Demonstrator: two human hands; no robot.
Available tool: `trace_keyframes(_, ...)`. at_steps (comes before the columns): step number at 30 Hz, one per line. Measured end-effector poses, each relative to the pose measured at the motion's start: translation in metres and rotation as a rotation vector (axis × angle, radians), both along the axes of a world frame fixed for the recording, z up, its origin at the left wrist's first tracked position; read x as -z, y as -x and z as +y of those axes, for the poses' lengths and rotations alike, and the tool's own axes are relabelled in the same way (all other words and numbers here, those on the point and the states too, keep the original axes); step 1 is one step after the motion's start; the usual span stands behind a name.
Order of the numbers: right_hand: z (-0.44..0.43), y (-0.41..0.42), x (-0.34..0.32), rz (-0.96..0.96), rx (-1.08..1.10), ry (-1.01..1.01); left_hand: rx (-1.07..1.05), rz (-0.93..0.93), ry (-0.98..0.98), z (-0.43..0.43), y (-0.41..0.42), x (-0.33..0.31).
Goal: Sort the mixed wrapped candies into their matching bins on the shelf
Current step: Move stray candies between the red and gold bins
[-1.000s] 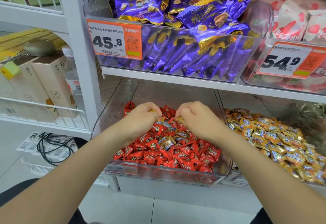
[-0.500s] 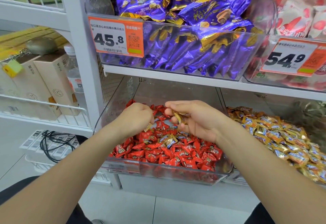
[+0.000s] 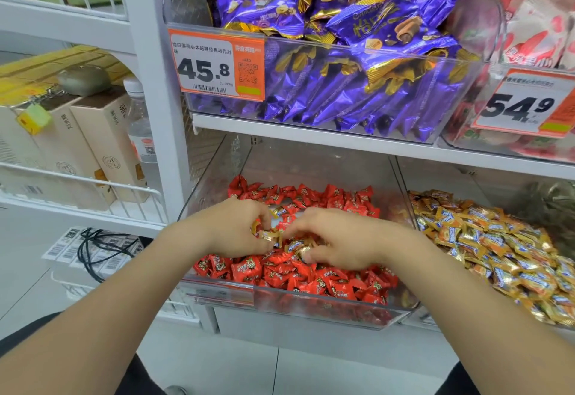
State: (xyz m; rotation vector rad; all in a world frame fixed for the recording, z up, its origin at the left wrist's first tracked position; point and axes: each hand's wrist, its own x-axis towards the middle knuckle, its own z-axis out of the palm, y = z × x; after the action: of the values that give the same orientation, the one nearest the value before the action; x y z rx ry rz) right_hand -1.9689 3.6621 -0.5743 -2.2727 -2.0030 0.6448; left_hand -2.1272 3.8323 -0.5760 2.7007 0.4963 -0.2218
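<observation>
From my feed, both grips are down inside the red candy bin (image 3: pixel 326 164), over the middle of its heap of red candies (image 3: pixel 311 282). The left grip (image 3: pixel 239 229) has its fingers curled in and pinches a gold-wrapped candy (image 3: pixel 268 235) just above the heap. The right grip (image 3: pixel 339 239) lies close beside it, palm down, fingers reaching toward the left grip. More gold-and-blue wrappers (image 3: pixel 297 245) sit under its fingertips and against its thumb. Its fingers cover them, so I cannot tell whether it has hold of any or merely rests on them.

A label on the bin's front lip (image 3: pixel 217 293) is too blurred to read. Right of the bin, touching its wall, a second clear bin holds orange-and-gold candies (image 3: pixel 497 254); its far end runs out of my picture.

On the shelf above the bin stands a clear bin of purple packets (image 3: pixel 357 92) with a price tag (image 3: pixel 217 67) reading 45.8. Up and to the right, red-and-white packets (image 3: pixel 535 30) are cut off by the edge, with a second tag (image 3: pixel 525 105) reading 54.9.

Left of the bin, past the white shelf post (image 3: pixel 149 83), are beige boxes (image 3: pixel 102 139) and a bottle (image 3: pixel 140 126) half hidden by the post. A black cable (image 3: pixel 93 248) lies lower down.
</observation>
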Motion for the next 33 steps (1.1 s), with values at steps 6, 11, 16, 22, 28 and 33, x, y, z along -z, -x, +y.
trace_keyframes(6, 0.008, 0.014, 0.004, -0.182, -0.002, 0.101, 0.037, -0.003, -0.090, -0.006, -0.013, 0.019)
trace_keyframes(11, 0.007, 0.011, 0.006, -0.122, 0.045, 0.025, -0.035, -0.013, -0.086, -0.010, -0.021, 0.019)
trace_keyframes(16, -0.005, -0.005, -0.012, 0.144, 0.153, -0.132, -0.198, -0.228, -0.040, -0.015, -0.021, 0.005)
trace_keyframes(22, -0.021, -0.016, -0.027, 0.302, 0.518, -0.231, -0.360, -0.349, 0.375, -0.024, -0.026, 0.000)
trace_keyframes(28, -0.026, -0.023, -0.022, 0.334, 0.671, -0.340, -0.382, -0.345, 0.653, -0.030, -0.038, 0.003)
trace_keyframes(33, -0.028, -0.030, -0.016, 0.201, 0.543, -0.339, -0.204, -0.330, 0.408, -0.019, -0.054, 0.010)
